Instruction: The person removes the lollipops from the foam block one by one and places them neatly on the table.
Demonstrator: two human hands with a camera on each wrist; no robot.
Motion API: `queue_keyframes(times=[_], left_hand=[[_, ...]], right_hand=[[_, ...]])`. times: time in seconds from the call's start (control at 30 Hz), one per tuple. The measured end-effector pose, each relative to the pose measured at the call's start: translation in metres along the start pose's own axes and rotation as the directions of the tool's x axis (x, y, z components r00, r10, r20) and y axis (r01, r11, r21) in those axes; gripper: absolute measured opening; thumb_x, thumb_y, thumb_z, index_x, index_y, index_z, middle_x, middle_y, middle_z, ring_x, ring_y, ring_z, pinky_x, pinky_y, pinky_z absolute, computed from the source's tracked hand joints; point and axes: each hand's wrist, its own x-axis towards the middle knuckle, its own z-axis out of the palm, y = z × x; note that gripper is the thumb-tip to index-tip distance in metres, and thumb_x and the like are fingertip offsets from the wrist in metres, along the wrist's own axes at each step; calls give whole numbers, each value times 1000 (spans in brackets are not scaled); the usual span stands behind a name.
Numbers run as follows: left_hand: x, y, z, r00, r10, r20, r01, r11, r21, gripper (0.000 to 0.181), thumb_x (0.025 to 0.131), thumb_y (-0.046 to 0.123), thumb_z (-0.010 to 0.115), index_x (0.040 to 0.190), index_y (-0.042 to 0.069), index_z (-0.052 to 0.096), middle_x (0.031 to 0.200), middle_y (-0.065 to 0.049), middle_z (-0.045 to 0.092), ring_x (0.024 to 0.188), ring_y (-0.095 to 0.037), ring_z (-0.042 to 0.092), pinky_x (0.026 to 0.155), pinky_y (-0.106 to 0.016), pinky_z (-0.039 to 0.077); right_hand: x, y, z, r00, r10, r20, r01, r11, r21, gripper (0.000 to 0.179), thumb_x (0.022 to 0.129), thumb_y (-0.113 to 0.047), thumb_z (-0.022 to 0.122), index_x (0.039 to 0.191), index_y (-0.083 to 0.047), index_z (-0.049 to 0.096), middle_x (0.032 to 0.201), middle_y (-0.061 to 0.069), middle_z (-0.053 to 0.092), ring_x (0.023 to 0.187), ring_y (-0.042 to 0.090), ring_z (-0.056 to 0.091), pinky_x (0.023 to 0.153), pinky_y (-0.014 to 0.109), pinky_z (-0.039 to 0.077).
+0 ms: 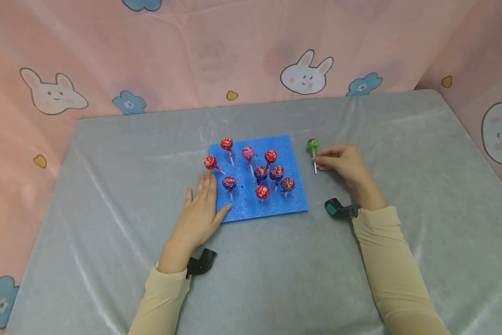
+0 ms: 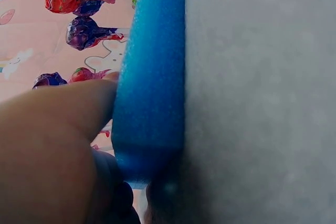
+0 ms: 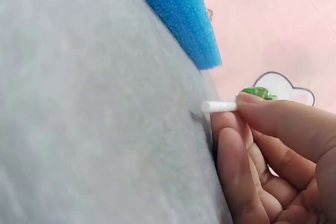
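On the table lies a blue foam board [image 1: 255,209] with several wrapped lollipops standing in it, their sticks in the foam and some tilted. My left hand [image 1: 197,218] rests at the board's left edge, fingers straight and thumb spread over the near left corner. Beside those fingers leans a red lollipop [image 1: 211,162]. My right hand [image 1: 345,165] pinches the stick of a green lollipop [image 1: 312,144], to the right of the board. The stick's white end [image 3: 215,107] sticks out past the thumb in the right wrist view, with the green wrapper partly hidden behind the fingers.
A grey cloth covers the table [image 1: 276,279]. Behind it hangs a pink curtain [image 1: 234,56] printed with rabbits and flowers. Two purple lollipops [image 1: 277,173] and a red one [image 1: 262,192] stand close together on the board's right half.
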Motion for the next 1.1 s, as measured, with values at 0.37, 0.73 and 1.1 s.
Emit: queue_keyframes(times=[0.37,0.73,1.1], left_hand=[[-1,-1,-1,1000,8,-3,-8,1000,1,79,98,43,44,149,-4,5,156,-18,1,143,-30,-1,111,-55,5],[0,0,-1,999,38,-7,-38,999,27,76,99,42,41,149,-3,5,156,-17,0,143,-29,-2,112,-52,5],[0,0,0,999,53,-12,-52,998,44,75,100,40,42,149,-4,6,156,-17,2,143,-30,0,112,-50,6]], right_hand=[[2,-1,6,999,39,-36,-45,982,-183,30,86,-6,67,106,16,64,75,-10,67,67,-1,62,61,18,52],[-1,-4,7,997,54,-58,-65,978,-200,31,86,-10,69,104,15,65,75,-8,68,67,-1,62,61,18,52],[0,-1,6,999,34,-35,-38,989,-145,32,85,-9,70,103,16,63,75,-8,68,67,1,63,61,19,53]])
